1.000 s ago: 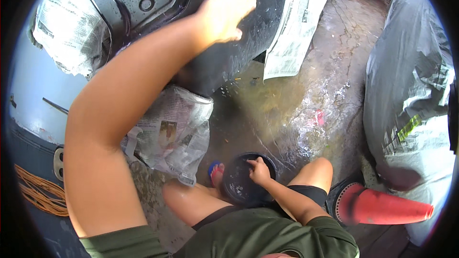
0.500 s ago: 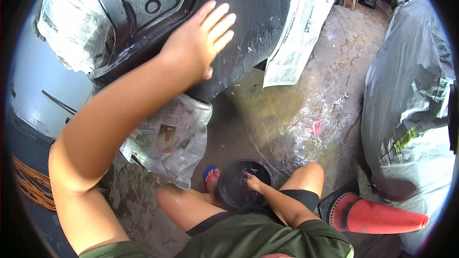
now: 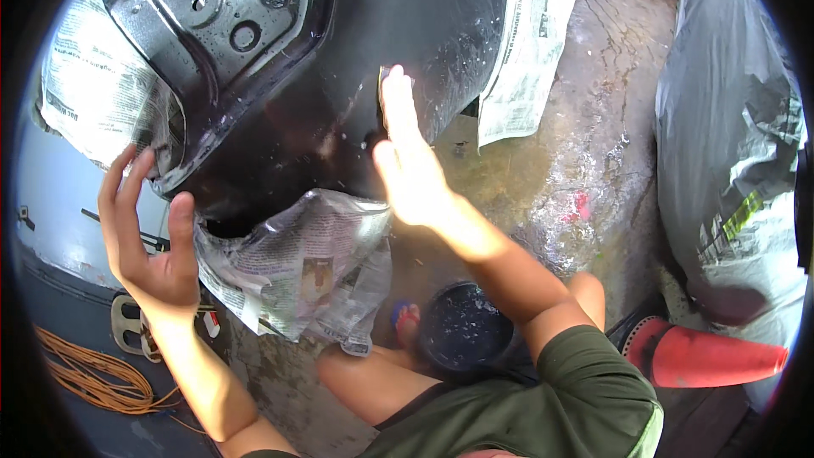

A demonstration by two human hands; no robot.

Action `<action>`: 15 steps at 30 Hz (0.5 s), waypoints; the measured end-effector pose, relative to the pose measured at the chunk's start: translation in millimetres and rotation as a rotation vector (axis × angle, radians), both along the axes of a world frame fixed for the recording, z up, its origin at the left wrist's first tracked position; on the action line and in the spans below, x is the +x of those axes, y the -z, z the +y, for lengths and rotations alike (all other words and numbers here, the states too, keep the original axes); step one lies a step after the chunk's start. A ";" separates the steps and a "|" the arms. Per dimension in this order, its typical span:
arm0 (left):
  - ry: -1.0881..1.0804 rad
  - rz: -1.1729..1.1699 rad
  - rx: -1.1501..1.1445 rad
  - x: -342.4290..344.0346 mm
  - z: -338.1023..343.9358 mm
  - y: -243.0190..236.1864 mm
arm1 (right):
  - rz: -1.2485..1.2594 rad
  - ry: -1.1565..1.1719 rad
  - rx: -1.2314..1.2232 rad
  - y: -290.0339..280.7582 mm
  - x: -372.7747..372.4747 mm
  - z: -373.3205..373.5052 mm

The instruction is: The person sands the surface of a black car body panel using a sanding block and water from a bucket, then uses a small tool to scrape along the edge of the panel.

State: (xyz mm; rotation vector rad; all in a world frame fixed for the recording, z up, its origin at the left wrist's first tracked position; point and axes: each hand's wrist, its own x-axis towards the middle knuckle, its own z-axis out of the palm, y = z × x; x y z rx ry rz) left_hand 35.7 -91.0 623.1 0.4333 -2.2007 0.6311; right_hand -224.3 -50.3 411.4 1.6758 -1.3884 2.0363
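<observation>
A glossy black panel (image 3: 365, 17), curved, is seen across the upper middle. The right hand (image 3: 413, 161) is laid along it, fingers straight and close together; a thin dark piece (image 3: 383, 93) is visible at their edge — whether it is gripped cannot be told. The left hand (image 3: 153, 246) is raised, its thumb and fingers spread wide, near the newspaper (image 3: 102, 93) at the panel's left. A black bucket (image 3: 432, 309) is placed between the knees — a red cone (image 3: 712, 359) is seen farther right.
</observation>
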 end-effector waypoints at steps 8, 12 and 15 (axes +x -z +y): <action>0.134 0.133 0.037 -0.4 -33.6 19.6 | -0.208 0.459 0.079 -58.3 -126.7 -50.8; 0.271 0.098 -0.180 -35.4 -34.4 -27.2 | 0.286 0.674 0.281 -51.6 -3.1 -49.1; 0.346 -0.035 -0.414 -108.7 -30.7 -87.9 | -0.057 0.655 0.144 -53.3 -109.5 -47.0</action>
